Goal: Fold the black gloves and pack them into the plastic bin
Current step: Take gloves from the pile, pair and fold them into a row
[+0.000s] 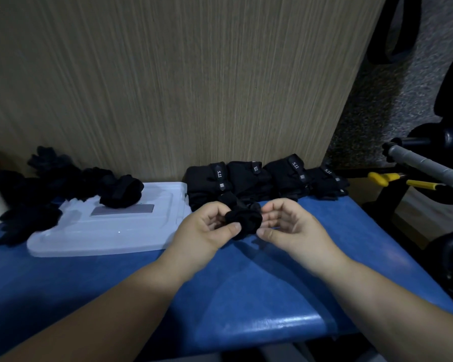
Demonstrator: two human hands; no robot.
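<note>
A bunched black glove (242,220) hangs just above the blue table (246,283). My left hand (207,228) pinches its left side with thumb and curled fingers. My right hand (288,226) grips its right side the same way. A flat translucent plastic lid or bin (110,231) lies on the table to the left, with one rolled black glove (122,190) on its far edge. A row of flat black gloves (262,178) with white-lettered straps lies at the back, against the wall.
A loose heap of black gloves (34,186) sits at the left, partly over the plastic piece. A wood-grain panel (168,74) rises behind the table. Right of the table stand a grey-wrapped handle (426,165) and yellow-handled tools (400,180).
</note>
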